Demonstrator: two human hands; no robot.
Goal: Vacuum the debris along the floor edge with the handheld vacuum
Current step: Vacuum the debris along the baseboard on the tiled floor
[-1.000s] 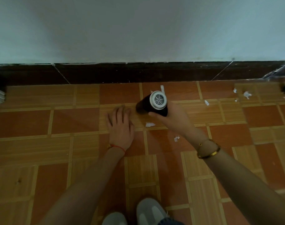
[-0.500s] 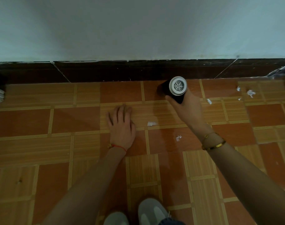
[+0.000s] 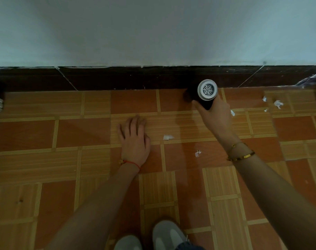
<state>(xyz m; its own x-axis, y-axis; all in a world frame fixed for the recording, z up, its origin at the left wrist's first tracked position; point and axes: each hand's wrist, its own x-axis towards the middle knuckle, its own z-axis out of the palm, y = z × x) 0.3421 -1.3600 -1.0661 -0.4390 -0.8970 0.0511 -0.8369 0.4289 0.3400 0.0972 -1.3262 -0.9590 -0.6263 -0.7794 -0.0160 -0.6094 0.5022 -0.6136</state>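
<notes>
Since a second ago the right hand (image 3: 215, 117) has carried the vacuum (image 3: 205, 92) up and to the right, from beside the left hand's fingertips to the floor's edge, where its dark front end now lies at the foot of the skirting (image 3: 135, 78). The right grip is curled round the black body, the white vented rear cap facing the camera. The left hand (image 3: 134, 139) has stayed put, flat on the floor (image 3: 81, 134) with fingers straight and close together, holding nothing.

White scraps remain: one (image 3: 168, 137) just right of the left hand, one (image 3: 197, 153) nearer the feet between the two arms, one (image 3: 232, 112) just beside the right hand, and a small cluster (image 3: 277, 104) further right near the skirting. Gold bracelets (image 3: 241, 152) circle the right wrist, a red cord (image 3: 131, 162) the left. Two grey shoes (image 3: 168, 235) show at the bottom edge.
</notes>
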